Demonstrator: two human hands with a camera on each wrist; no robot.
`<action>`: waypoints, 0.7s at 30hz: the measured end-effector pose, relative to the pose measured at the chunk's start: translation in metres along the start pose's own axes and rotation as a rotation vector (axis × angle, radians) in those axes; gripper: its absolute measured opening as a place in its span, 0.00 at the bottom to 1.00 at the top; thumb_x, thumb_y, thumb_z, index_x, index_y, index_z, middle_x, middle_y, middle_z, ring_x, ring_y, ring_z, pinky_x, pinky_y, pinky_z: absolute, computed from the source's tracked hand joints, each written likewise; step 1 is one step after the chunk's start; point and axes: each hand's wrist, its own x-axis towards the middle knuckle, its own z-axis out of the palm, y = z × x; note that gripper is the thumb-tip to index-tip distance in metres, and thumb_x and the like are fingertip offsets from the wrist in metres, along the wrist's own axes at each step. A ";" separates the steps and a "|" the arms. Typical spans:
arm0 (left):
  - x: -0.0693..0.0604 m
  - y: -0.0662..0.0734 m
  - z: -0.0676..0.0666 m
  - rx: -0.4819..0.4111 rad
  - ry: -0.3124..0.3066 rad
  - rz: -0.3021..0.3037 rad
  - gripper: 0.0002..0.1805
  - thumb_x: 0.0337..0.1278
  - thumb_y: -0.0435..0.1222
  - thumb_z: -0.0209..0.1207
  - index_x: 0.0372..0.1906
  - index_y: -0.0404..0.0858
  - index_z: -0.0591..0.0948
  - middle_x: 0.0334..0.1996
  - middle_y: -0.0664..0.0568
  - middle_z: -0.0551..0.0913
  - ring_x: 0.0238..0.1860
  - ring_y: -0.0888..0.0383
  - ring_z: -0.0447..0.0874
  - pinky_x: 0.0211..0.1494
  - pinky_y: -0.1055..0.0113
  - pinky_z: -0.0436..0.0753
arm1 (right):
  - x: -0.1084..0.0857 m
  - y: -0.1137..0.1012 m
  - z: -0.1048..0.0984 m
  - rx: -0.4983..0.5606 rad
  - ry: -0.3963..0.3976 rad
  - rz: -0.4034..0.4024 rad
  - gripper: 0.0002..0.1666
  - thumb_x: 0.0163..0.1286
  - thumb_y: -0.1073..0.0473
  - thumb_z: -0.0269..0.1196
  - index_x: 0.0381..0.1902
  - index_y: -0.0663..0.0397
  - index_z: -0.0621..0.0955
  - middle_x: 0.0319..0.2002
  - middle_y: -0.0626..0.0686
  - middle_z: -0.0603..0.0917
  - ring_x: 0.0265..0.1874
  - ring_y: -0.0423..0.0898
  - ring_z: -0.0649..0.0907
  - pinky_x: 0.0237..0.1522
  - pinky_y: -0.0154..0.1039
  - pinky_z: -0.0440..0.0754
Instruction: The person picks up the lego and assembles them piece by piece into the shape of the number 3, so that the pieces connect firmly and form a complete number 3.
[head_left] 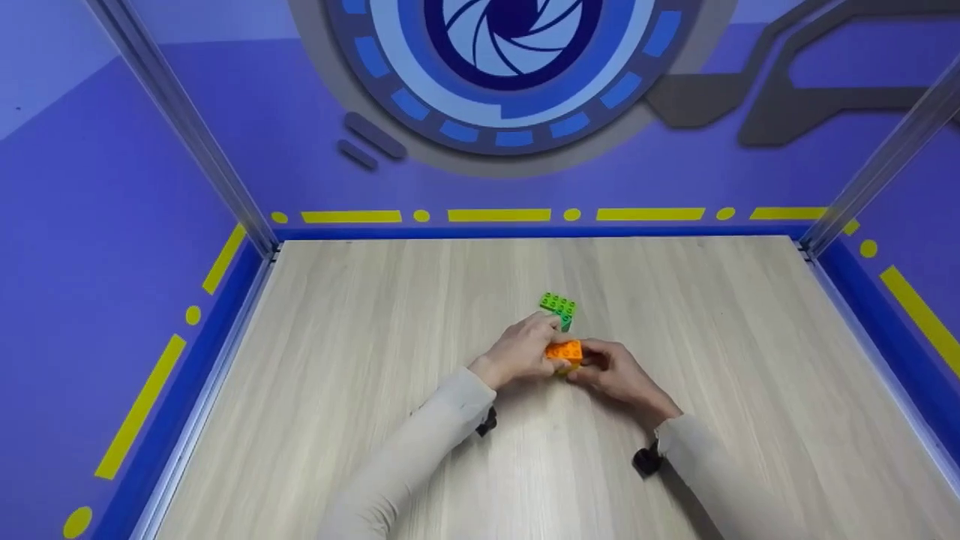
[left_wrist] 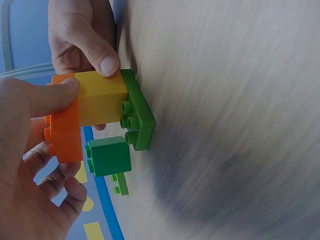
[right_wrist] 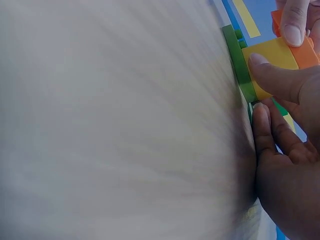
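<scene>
An orange brick (head_left: 566,349) sits on a yellow brick (left_wrist: 102,97), which stands on one end of a light green studded plate (left_wrist: 142,117). My left hand (head_left: 525,346) pinches the orange brick, its thumb on the near side and its fingers round the far side. With the thumb against the yellow brick and the fingers behind it, my right hand (head_left: 621,373) holds the stack low by the table. Just beyond stands a dark green brick (left_wrist: 111,156), partly hidden by the left hand in the head view, with another light green plate (head_left: 558,303) behind it.
The bricks are on a pale wood-grain table (head_left: 375,322). Blue-purple panels (head_left: 247,150) with yellow dashes rise at its back and sides, with metal posts (head_left: 187,120) at the corners. A small black device (head_left: 646,460) sits at the right wrist.
</scene>
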 end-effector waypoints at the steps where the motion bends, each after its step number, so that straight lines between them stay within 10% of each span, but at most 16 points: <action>1: 0.000 0.000 0.000 -0.006 -0.003 -0.005 0.24 0.64 0.45 0.74 0.63 0.42 0.88 0.37 0.56 0.68 0.42 0.60 0.66 0.42 0.72 0.63 | 0.000 0.000 0.000 0.001 0.001 0.002 0.28 0.68 0.65 0.75 0.65 0.55 0.85 0.58 0.58 0.88 0.54 0.50 0.85 0.57 0.31 0.84; 21: -0.002 -0.005 0.007 -0.033 0.025 -0.026 0.27 0.63 0.49 0.74 0.65 0.47 0.87 0.40 0.56 0.75 0.43 0.61 0.68 0.41 0.72 0.66 | 0.000 0.000 -0.001 0.006 0.016 0.033 0.35 0.65 0.66 0.77 0.70 0.57 0.81 0.63 0.60 0.87 0.55 0.50 0.87 0.57 0.31 0.85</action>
